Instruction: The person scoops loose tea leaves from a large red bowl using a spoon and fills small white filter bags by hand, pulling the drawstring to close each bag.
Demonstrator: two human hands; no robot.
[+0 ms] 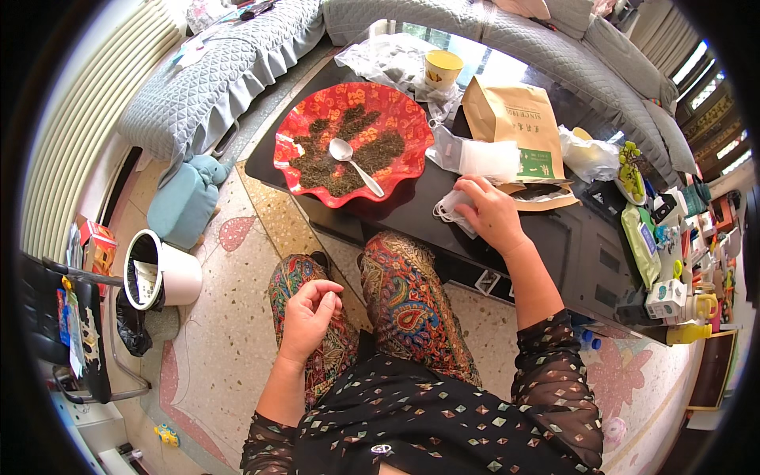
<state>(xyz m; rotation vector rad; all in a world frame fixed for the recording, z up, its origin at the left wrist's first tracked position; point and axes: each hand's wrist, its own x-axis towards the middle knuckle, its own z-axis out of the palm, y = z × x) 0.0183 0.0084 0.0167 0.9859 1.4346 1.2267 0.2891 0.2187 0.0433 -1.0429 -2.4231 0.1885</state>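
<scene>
My right hand [488,214] reaches over the black glass coffee table [534,249], with its fingers on small white drawstring pouches [452,205]. Whether the fingers grip a pouch cannot be made out. Behind them lies a stack of white filter pouches [490,159], next to an upright brown paper bag [507,113] that bears printing. My left hand [312,317] is held above my lap, its fingers curled in with nothing visible in them. At the table's left stands a red wavy-rimmed dish [409,113] holding dark dried tea leaves [380,148] and a metal spoon [356,163].
A yellow paper cup [443,68] stands among crumpled plastic bags [386,56]. Grapes [632,172], a wipes pack [641,243] and a carton [665,298] crowd the right side. A white bin [178,276] and blue plush stool [184,202] stand left on the floor.
</scene>
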